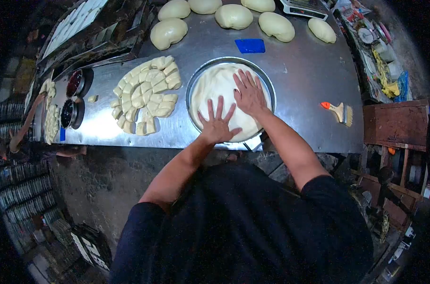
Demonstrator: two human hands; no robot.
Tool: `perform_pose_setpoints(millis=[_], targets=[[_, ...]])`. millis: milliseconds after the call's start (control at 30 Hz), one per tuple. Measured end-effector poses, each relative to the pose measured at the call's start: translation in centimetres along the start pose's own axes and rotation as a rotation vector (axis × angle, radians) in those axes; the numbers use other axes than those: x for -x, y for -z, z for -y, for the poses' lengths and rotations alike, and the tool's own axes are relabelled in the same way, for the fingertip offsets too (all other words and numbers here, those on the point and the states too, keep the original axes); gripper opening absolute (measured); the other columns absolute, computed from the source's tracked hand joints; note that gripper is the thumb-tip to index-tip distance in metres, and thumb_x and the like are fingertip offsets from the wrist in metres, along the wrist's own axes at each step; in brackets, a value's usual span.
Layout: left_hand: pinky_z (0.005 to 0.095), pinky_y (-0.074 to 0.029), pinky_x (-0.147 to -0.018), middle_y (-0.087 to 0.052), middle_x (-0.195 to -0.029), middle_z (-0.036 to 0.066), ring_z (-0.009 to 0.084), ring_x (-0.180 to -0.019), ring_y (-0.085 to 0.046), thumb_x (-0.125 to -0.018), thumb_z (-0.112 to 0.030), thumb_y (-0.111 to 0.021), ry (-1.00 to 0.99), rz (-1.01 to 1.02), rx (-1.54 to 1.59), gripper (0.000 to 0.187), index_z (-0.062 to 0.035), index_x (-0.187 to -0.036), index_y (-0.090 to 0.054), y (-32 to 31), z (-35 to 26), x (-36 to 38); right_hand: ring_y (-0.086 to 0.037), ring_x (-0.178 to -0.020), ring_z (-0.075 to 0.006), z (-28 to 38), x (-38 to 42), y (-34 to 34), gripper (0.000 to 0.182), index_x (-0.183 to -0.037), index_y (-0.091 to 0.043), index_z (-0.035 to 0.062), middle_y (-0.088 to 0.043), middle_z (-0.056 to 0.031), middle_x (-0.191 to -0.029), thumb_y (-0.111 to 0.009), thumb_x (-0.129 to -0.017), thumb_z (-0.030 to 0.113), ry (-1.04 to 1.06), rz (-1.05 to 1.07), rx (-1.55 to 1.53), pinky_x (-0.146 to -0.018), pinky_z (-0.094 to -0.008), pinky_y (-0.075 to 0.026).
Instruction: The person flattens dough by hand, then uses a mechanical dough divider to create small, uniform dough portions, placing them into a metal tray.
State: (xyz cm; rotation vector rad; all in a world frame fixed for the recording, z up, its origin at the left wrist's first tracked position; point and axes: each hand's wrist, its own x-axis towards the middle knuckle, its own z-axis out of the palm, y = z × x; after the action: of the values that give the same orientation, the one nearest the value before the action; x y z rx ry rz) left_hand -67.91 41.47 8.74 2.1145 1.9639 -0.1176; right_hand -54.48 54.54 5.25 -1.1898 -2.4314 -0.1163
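Both hands, left hand and right hand, press flat with fingers spread, grasping nothing, on dough filling the round pan at frame centre.

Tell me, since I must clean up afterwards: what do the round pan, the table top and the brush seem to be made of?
Round pan: looks like bare metal, with a dull grey rim, holding pale soft dough under both flat hands, left hand and right hand.
Table top: probably stainless steel, a brushed grey sheet with soft glare.
Brush: pale bristles and a light handle, probably wood, with an orange tip.
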Motion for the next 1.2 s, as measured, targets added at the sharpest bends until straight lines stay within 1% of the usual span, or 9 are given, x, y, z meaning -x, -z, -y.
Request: perform_pose_setpoints(millis=[167,300,400,533,667,800,933,1133,1200], targets=[[0.0424,-0.052,-0.081,-0.06,-0.113,0.022,0.0358,-0.099,-0.061,-0.08,-0.035,-0.066,0.162,-0.116,0.378,0.038,0.0007,-0.091,-0.062,4.3,2.6,-6.4,-0.051,-0.121,-0.0349,-3.1,-3.6,4.5,0.053,-0.126,-0.057,0.006,-0.055,-0.0128,-0.132,-0.067,-0.077,0.025,-0.39,0.323,-0.478,-0.096,-0.0451,-0.045],[0.0448,-0.051,-0.084,-0.06,-0.113,0.019,0.0347,-0.101,-0.059,-0.077,-0.031,-0.072,0.008,-0.507,0.106,0.042,0.0012,-0.102,-0.064,2.8,4.6,-9.8,-0.059,-0.108,-0.0366,0.0,-2.0,4.6,0.052,-0.115,-0.062,0.002,-0.065,-0.0178,-0.109,-0.078,-0.072,0.026,-0.547,0.09,0.02,-0.093,-0.0425,-0.047],[0.0445,-0.049,-0.087,-0.055,-0.122,0.018,0.0347,-0.114,-0.051,-0.074,-0.034,-0.076,0.333,-0.024,0.323,0.047,-0.0013,-0.105,-0.064,4.1,3.3,-9.1,-0.055,-0.111,-0.0399,-0.2,-1.1,5.5,0.057,-0.116,-0.058,0.001,-0.058,-0.0243,-0.115,-0.079,-0.071,0.03,-0.621,0.331,-0.167,-0.091,-0.0459,-0.047],[0.0419,-0.05,-0.078,-0.065,-0.103,0.012,0.0332,-0.092,-0.061,-0.073,-0.035,-0.079,-0.023,-0.596,0.224,0.039,-0.008,-0.098,-0.065,4.0,4.7,-10.5,-0.058,-0.106,-0.0403,-1.0,1.2,5.1,0.058,-0.115,-0.055,0.0012,-0.059,-0.025,-0.113,-0.08,-0.071,0.031,-0.186,-0.01,-0.034,-0.089,-0.047,-0.046],[0.0385,-0.051,-0.063,-0.067,-0.079,0.011,0.0233,-0.066,-0.062,-0.077,-0.028,-0.077,0.11,-0.235,0.993,0.036,-0.0027,-0.091,-0.056,7.1,4.2,-8.6,-0.061,-0.096,-0.0346,-2.9,0.8,4.1,0.044,-0.102,-0.059,0.0016,-0.064,-0.0174,-0.1,-0.079,-0.073,0.028,-0.692,0.244,-0.594,-0.084,-0.0435,-0.048],[0.0277,-0.051,-0.065,-0.067,-0.087,0.006,0.0131,-0.073,-0.062,-0.077,-0.023,-0.08,-0.094,-0.001,1.494,0.042,-0.0041,-0.11,-0.061,16.9,4.5,0.8,-0.061,-0.087,-0.0145,0.2,0.3,20.3,0.034,-0.101,-0.057,0.0051,-0.064,-0.0036,-0.094,-0.077,-0.077,0.02,-0.388,0.336,-0.883,-0.077,-0.0313,-0.049],[0.0255,-0.052,-0.072,-0.07,-0.089,0.005,0.0121,-0.075,-0.064,-0.077,-0.034,-0.079,-0.228,0.254,0.909,0.035,-0.0031,-0.092,-0.072,25.9,5.8,5.8,-0.058,-0.088,-0.0084,3.5,-1.0,29.9,0.025,-0.102,-0.062,0.0042,-0.063,0.0025,-0.098,-0.073,-0.081,0.014,-0.187,0.21,-1.102,-0.077,-0.0257,-0.048],[0.0255,-0.05,-0.077,-0.067,-0.089,0.003,0.0112,-0.08,-0.061,-0.089,-0.028,-0.069,-0.323,-0.124,1.268,0.029,-0.0015,-0.101,-0.068,31.2,4.5,2.2,-0.058,-0.083,-0.0036,1.9,-6.7,34.5,0.03,-0.111,-0.066,0.005,-0.067,0.0036,-0.091,-0.071,-0.086,0.02,-0.097,0.155,-0.692,-0.077,-0.0221,-0.047],[0.0263,-0.05,-0.072,-0.066,-0.089,0.002,0.008,-0.079,-0.059,-0.092,-0.027,-0.065,-0.435,-0.247,1.251,0.032,0.0032,-0.1,-0.067,30.5,4.9,0.3,-0.056,-0.119,-0.0275,2.1,-7.9,37.3,0.058,-0.125,-0.058,0.0082,-0.06,-0.0213,-0.124,-0.07,-0.08,0.044,-0.181,0.356,-0.545,-0.101,-0.0402,-0.041]])
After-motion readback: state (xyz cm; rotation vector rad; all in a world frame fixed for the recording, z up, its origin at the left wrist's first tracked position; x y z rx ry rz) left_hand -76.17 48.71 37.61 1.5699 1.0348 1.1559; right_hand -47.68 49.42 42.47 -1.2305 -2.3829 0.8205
